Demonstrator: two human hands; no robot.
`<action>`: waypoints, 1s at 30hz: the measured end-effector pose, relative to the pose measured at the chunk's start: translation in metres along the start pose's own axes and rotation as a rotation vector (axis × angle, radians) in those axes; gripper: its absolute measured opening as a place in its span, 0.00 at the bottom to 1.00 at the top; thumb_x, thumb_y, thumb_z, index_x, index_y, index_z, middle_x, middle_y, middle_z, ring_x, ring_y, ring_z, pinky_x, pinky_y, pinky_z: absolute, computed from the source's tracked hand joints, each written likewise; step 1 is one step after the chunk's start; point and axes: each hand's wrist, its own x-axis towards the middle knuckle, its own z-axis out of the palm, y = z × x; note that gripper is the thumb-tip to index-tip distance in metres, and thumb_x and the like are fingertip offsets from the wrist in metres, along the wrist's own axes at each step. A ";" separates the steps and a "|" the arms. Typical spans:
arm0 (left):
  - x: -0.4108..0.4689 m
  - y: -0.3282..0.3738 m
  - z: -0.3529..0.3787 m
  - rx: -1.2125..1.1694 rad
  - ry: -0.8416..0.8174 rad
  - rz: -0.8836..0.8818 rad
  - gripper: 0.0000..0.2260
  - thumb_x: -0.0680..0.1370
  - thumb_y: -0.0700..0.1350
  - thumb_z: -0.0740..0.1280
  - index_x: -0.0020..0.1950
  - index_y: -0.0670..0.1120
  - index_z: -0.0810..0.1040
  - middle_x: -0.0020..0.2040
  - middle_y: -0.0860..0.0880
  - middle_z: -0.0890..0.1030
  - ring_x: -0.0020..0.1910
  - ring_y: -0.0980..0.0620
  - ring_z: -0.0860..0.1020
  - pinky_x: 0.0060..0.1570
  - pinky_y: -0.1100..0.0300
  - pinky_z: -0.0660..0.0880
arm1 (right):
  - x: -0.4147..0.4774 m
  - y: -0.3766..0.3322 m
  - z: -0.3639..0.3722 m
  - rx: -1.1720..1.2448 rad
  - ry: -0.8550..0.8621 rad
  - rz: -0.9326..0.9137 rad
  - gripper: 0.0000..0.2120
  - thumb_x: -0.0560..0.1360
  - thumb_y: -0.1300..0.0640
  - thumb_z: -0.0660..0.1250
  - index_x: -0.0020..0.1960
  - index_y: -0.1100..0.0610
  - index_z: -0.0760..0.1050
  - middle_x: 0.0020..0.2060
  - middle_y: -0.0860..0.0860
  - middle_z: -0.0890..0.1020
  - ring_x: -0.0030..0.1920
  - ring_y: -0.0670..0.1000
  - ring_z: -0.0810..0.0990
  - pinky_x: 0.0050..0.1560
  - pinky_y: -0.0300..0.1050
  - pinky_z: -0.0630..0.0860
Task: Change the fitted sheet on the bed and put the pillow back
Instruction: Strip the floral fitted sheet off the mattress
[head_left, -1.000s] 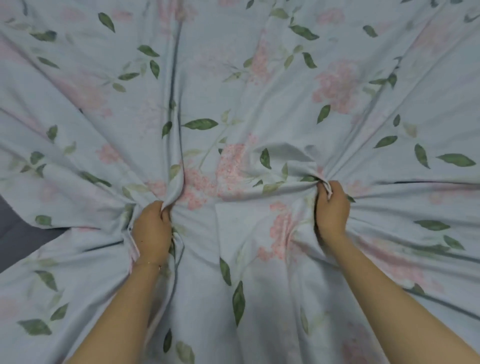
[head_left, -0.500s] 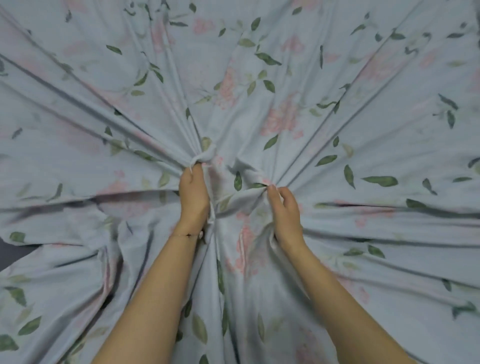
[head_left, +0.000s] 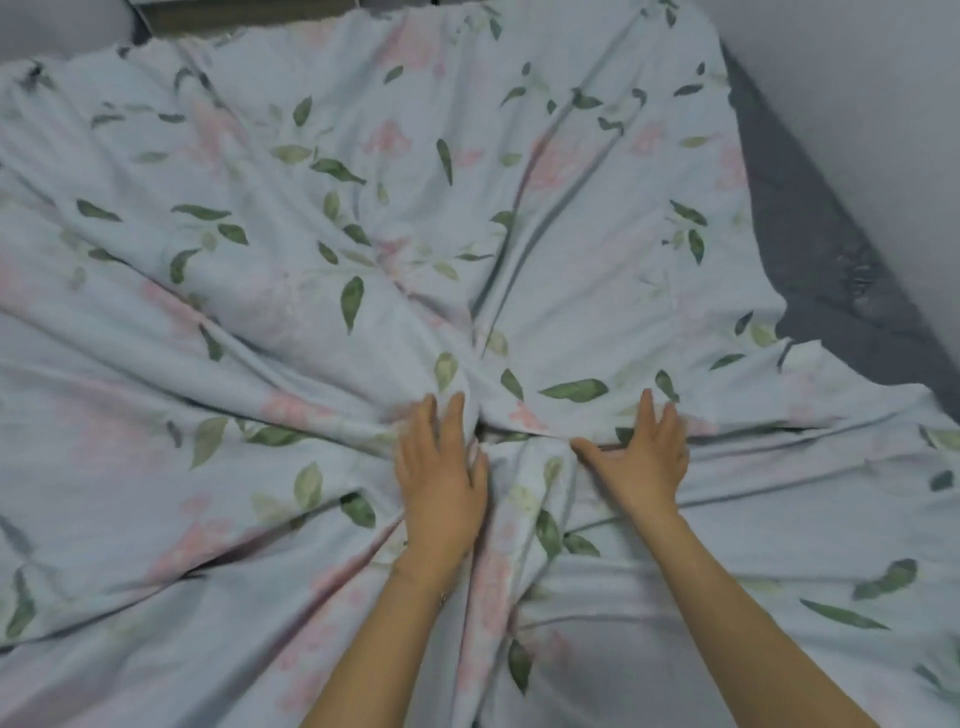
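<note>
Pale-blue floral fitted sheet (head_left: 311, 260) lies rumpled across the bed, its far and right edges now in view. The left hand (head_left: 439, 478) and right hand (head_left: 641, 457), which clutched bunched cloth a moment ago, now press flat on it, fingers straight, either side of gathered folds. Grey mattress (head_left: 810, 249) shows bare along the bed's right edge.

- The fitted sheet (head_left: 260, 312) lies spread across the bed, with folds converging near its middle.
- The left hand (head_left: 441, 478) and right hand (head_left: 641, 457) rest side by side on those folds, apart.
- Bare mattress (head_left: 810, 249) lies at the right, between the sheet's edge and the wall (head_left: 857, 78).
</note>
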 end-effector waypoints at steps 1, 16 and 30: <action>0.000 0.003 0.006 0.004 -0.004 -0.003 0.28 0.77 0.45 0.67 0.75 0.45 0.61 0.74 0.38 0.64 0.72 0.38 0.62 0.67 0.39 0.64 | 0.013 0.011 0.002 -0.060 -0.020 0.007 0.52 0.67 0.33 0.71 0.80 0.51 0.48 0.78 0.56 0.50 0.77 0.59 0.49 0.74 0.58 0.51; 0.022 0.003 -0.014 -0.258 0.066 -0.140 0.26 0.79 0.62 0.51 0.70 0.49 0.71 0.77 0.49 0.60 0.77 0.50 0.54 0.75 0.47 0.54 | -0.077 -0.026 0.018 0.583 -0.208 -0.181 0.18 0.81 0.51 0.62 0.34 0.50 0.60 0.25 0.45 0.63 0.28 0.44 0.63 0.33 0.46 0.63; 0.205 -0.034 0.042 0.060 0.066 -0.012 0.31 0.79 0.62 0.49 0.80 0.52 0.54 0.80 0.48 0.52 0.79 0.49 0.47 0.76 0.44 0.41 | 0.169 -0.122 0.004 0.224 -0.052 -0.339 0.38 0.76 0.37 0.63 0.79 0.46 0.49 0.79 0.50 0.49 0.78 0.52 0.44 0.77 0.55 0.48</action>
